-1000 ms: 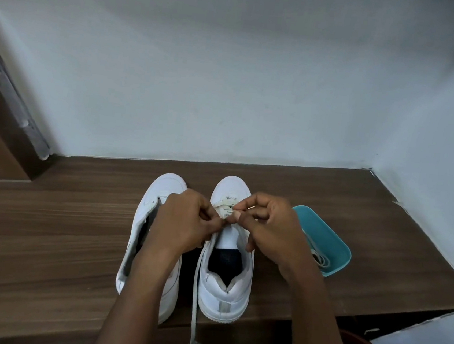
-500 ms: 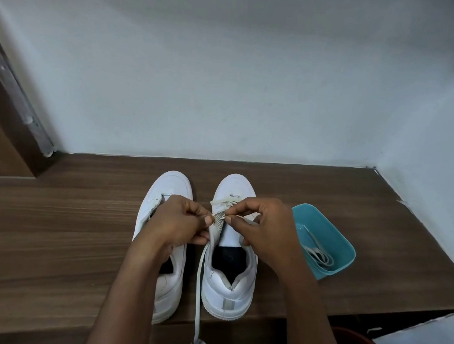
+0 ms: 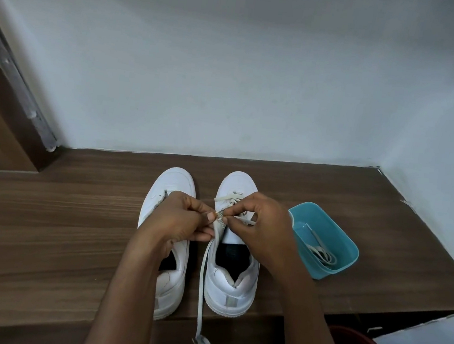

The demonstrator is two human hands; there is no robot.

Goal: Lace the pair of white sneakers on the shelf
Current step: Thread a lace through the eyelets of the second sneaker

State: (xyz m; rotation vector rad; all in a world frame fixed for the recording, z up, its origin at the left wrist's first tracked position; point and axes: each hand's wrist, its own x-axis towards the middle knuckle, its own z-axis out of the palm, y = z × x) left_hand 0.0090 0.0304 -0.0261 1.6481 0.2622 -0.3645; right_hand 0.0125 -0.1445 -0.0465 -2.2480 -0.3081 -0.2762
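Spanning the lower view, the wooden shelf (image 3: pixel 46 223) carries two white sneakers side by side, toes toward 12 o'clock, with the left sneaker (image 3: pixel 173 183) at 9 o'clock of the right sneaker (image 3: pixel 232 287). A teal tub (image 3: pixel 349 246) holding a coiled spare lace (image 3: pixel 321 253) sits at 3 o'clock of the pair. Over the right sneaker's eyelets the left hand (image 3: pixel 179 217) and right hand (image 3: pixel 259 225) meet, thumb and forefinger of each pinching the lace (image 3: pixel 203 281), whose loose tail drops toward 6 o'clock past the shelf edge.
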